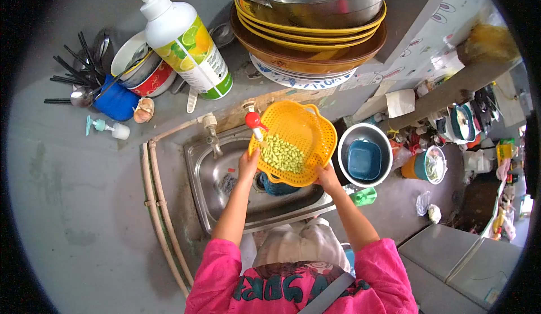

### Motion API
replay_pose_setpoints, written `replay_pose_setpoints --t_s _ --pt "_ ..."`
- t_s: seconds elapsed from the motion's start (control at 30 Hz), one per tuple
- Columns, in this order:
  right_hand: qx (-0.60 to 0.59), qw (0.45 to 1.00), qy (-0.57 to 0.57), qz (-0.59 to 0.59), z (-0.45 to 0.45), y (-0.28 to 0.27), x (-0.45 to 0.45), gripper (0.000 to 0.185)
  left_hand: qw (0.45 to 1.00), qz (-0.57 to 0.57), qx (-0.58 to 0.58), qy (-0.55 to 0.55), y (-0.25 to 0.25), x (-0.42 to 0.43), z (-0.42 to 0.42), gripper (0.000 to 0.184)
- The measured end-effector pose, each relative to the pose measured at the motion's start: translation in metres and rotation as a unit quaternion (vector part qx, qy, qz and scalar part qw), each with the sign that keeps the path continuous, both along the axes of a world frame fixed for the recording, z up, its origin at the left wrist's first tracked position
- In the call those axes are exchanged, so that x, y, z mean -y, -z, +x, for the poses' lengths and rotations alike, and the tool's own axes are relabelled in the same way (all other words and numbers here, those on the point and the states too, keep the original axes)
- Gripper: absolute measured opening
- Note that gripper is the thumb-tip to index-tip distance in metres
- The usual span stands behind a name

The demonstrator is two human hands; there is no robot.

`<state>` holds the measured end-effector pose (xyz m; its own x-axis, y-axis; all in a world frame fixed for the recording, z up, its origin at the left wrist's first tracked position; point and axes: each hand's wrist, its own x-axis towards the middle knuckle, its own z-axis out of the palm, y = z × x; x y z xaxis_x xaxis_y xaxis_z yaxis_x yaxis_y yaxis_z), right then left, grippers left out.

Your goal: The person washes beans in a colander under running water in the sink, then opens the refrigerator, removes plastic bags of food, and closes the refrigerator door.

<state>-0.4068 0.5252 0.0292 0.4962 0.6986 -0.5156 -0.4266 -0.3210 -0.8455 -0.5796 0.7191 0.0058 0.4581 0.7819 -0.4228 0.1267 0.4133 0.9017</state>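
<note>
A yellow plastic colander [316,123] is held over the sink, tilted, with pale green beans [282,155] gathered toward its lower left part. My left hand [248,164] is closed on its left rim, and my right hand [326,177] grips the lower right rim. The faucet with a red handle [253,121] reaches over the colander's left edge, close above the beans. Beneath lies the stainless steel sink [225,212]. Part of a blue item [277,187] shows under the colander, its shape mostly hidden.
A metal basin [387,145] holding a blue square container [363,162] stands right of the sink. Behind are stacked yellow bowls [307,38] and a large detergent bottle [189,49]. A second faucet [212,136] rises at the sink's left. Pipes [160,201] run along the left side.
</note>
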Motion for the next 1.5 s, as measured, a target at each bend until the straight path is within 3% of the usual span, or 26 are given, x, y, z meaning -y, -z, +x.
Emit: replay_pose_setpoints --t_s 0.13,0.33,0.43,0.47,0.6,0.77,0.83,0.87,0.97,1.1,1.13,1.23,1.27,1.37,1.47,1.5 --pt "-0.019 0.992 0.11 0.053 -0.022 0.008 0.001 0.038 0.985 -0.098 0.14 -0.032 -0.007 0.021 0.005 0.024" --pt "-0.079 0.984 0.146 0.064 -0.038 -0.012 -0.012 0.035 0.985 -0.095 0.128 -0.065 -0.004 0.027 -0.01 0.025" --pt "0.0 0.997 0.067 0.042 -0.032 -0.006 -0.017 0.032 0.987 -0.101 0.099 -0.073 -0.001 0.029 -0.028 0.027" --pt "0.005 0.995 0.091 0.039 -0.034 -0.005 -0.022 0.034 0.987 -0.11 0.087 -0.08 0.001 0.03 -0.035 0.027" --pt "0.005 1.0 0.005 0.0 -0.021 -0.009 -0.024 0.041 0.981 -0.155 0.085 -0.081 -0.019 0.033 -0.05 0.023" --pt "0.083 0.985 -0.121 -0.087 0.003 -0.013 -0.039 0.034 0.969 -0.239 0.06 -0.008 0.001 0.033 -0.062 0.03" --pt "0.114 0.975 -0.15 -0.116 0.01 -0.03 -0.046 0.035 0.966 -0.239 0.096 -0.031 0.0 0.041 -0.059 0.034" --pt "0.217 0.966 -0.126 -0.062 0.013 -0.003 -0.045 0.039 0.967 -0.227 0.109 -0.042 0.0 0.046 -0.057 0.033" --pt "0.522 0.853 -0.003 0.009 0.0 -0.041 -0.056 0.046 0.961 -0.232 0.129 -0.075 -0.001 0.058 -0.052 0.034" --pt "0.57 0.814 -0.088 0.071 -0.009 -0.098 -0.078 0.042 0.953 -0.264 0.105 -0.103 -0.006 0.072 -0.048 0.038" --pt "0.587 0.799 -0.078 0.1 -0.012 -0.113 -0.083 0.03 0.952 -0.263 0.111 -0.11 -0.01 0.075 -0.047 0.038" --pt "0.444 0.883 -0.142 0.058 -0.014 -0.119 -0.093 0.013 0.949 -0.262 0.126 -0.12 -0.011 0.083 -0.05 0.037" --pt "0.495 0.856 -0.094 0.118 -0.016 -0.114 -0.098 0.007 0.947 -0.268 0.127 -0.122 -0.003 0.083 -0.051 0.037" --pt "0.533 0.829 -0.149 0.079 -0.018 -0.124 -0.101 0.019 0.947 -0.272 0.123 -0.12 0.001 0.083 -0.054 0.041" --pt "0.595 0.784 -0.063 0.166 -0.024 -0.13 -0.112 0.032 0.948 -0.268 0.119 -0.121 0.006 0.084 -0.058 0.043" --pt "0.584 0.791 -0.092 0.16 -0.025 -0.14 -0.113 0.034 0.949 -0.266 0.118 -0.121 0.01 0.083 -0.059 0.043"
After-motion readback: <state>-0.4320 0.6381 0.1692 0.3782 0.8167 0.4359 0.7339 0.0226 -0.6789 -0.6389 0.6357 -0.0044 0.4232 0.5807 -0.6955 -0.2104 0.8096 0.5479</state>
